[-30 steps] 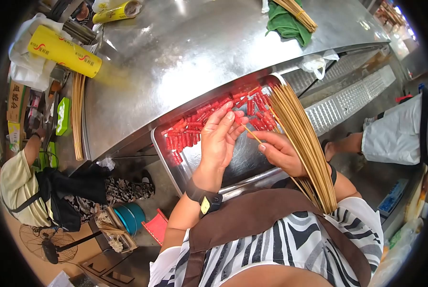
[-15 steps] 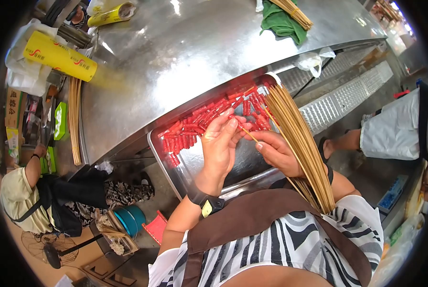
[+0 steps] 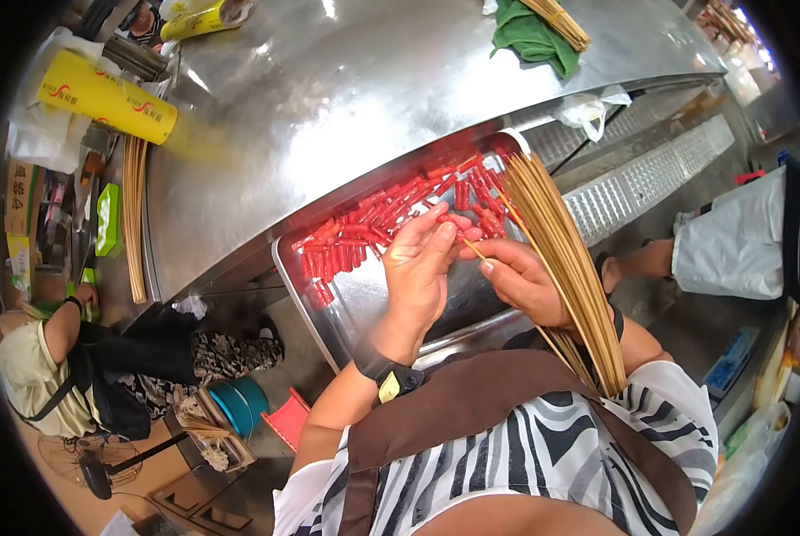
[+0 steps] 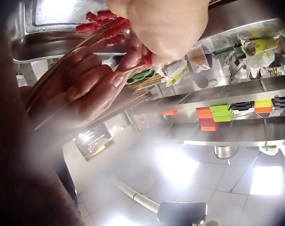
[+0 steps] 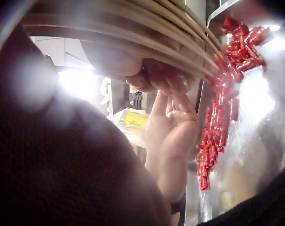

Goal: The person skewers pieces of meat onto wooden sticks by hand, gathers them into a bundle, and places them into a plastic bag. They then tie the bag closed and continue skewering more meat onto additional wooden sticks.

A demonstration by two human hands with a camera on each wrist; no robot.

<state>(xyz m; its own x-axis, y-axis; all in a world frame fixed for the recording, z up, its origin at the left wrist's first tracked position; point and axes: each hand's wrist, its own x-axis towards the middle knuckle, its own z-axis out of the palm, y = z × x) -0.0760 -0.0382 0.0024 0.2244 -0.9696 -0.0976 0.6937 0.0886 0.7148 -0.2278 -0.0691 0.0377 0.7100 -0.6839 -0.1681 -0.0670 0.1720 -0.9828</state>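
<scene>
My left hand [image 3: 418, 277] pinches a small glossy red piece [image 4: 147, 60] between thumb and fingers. Close beside it, my right hand [image 3: 527, 284] grips a thin wooden skewer [image 3: 475, 249], its tip end at the red piece. The fingers largely hide where the two meet. A thick bundle of skewers [image 3: 572, 259] lies along the right hand and forearm, fanning forward over the tray's right side. Under both hands is a metal tray [image 3: 305, 308]. Many glossy red stick-shaped pieces [image 3: 333, 261] lie along its far side.
A steel table [image 3: 266, 134] extends beyond the tray. At its left stand yellow film rolls [image 3: 109, 98] and more skewers [image 3: 134, 214]; a green cloth [image 3: 530, 40] lies at the far edge. People stand left and right, near a fan [image 3: 96, 473] and a red stool [image 3: 288, 418].
My left hand has shifted slightly right and down, nearer the right hand. Less of the skewer shows between them. The right hand has hardly moved.
</scene>
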